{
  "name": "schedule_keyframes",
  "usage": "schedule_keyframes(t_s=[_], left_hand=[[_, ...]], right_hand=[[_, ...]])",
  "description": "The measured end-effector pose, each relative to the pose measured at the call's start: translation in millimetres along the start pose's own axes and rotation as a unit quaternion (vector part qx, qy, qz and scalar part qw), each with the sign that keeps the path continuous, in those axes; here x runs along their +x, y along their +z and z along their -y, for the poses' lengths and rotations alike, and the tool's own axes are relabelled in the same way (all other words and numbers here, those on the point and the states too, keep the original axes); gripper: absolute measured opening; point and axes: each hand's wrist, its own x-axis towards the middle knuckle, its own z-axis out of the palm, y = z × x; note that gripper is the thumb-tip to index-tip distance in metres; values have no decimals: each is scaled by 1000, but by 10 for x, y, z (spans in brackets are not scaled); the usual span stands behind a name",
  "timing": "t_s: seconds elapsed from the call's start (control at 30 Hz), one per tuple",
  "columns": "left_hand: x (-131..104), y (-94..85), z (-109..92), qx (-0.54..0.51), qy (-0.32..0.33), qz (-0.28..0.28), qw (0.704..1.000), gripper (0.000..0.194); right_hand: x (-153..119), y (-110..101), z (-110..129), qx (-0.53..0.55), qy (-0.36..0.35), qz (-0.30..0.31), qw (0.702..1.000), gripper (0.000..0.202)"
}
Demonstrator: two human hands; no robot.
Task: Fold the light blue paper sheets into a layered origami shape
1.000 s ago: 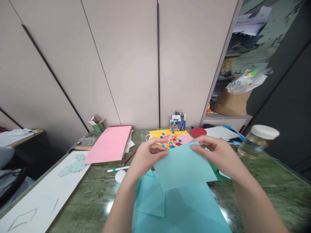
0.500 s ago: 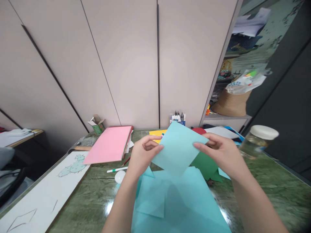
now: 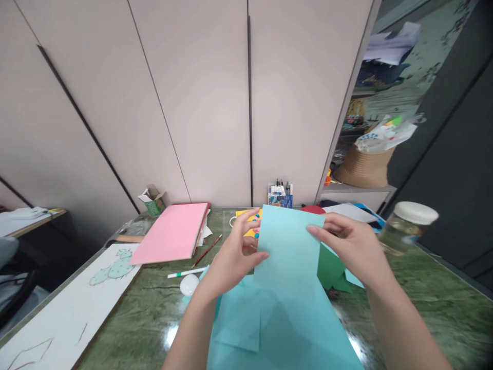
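Observation:
A light blue square of paper [image 3: 290, 246] stands almost upright before me, its lower edge merging with the blue below. My right hand [image 3: 348, 241] pinches its upper right corner, thumb in front and fingers behind. At the left edge, my left hand [image 3: 239, 252] has its thumb on the paper's front and its curved, loosely spaced fingers beside and partly behind it. Beneath lies a larger blue sheet [image 3: 308, 339], with a smaller blue piece [image 3: 239, 324] resting on its left part.
Left are a pink folder [image 3: 173, 228], a red pencil [image 3: 208, 251], a white marker [image 3: 187, 273], a white round object [image 3: 189, 284] and a board with a cactus drawing [image 3: 111, 288]. Right are green paper [image 3: 331, 267] and a lidded jar [image 3: 408, 231]. A pen box [image 3: 280, 195] stands behind.
The blue paper square has turned from a diamond position to edges roughly upright and level. My left hand has shifted slightly and its fingers have loosened; the right keeps its pinch.

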Motion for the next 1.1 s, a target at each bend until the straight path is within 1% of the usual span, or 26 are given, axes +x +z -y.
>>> schedule_keyframes(t_s=[0.07, 0.13, 0.23, 0.3, 0.43, 0.6, 0.7, 0.83, 0.97, 1.03, 1.1], left_hand=[[-11, 1, -1, 46, 3, 17, 999, 60], [-13, 5, 0, 80, 12, 21, 997, 53], [0, 17, 4, 88, 19, 3, 996, 60], [12, 24, -1, 81, 11, -14, 997, 65], [22, 26, -30, 30, -3, -45, 999, 69], [19, 5, -54, -99, -15, -31, 995, 72], [25, -18, -39, -131, -3, -33, 991, 71], [34, -40, -11, -131, 5, -46, 990, 70], [35, -37, -18, -137, 3, -42, 990, 73], [33, -35, -30, -134, 3, -38, 990, 71], [33, -34, -40, -138, 2, -36, 990, 69]], right_hand=[[-6, 15, -15, -15, -6, -5, 1000, 29], [-19, 43, -28, -23, -7, -18, 1000, 28], [-48, 98, -24, -2, -17, -23, 1000, 26], [-73, 129, 1, -1, -45, -5, 999, 28], [-118, 156, 70, -57, -135, 65, 987, 37], [-140, 166, 91, -100, -241, 130, 957, 48], [-140, 174, 69, -100, -277, 156, 943, 52], [-139, 181, 39, -96, -289, 166, 938, 52], [-144, 192, 39, -98, -287, 171, 937, 53], [-147, 200, 44, -98, -268, 167, 944, 52], [-148, 201, 40, -80, -215, 150, 962, 52]])
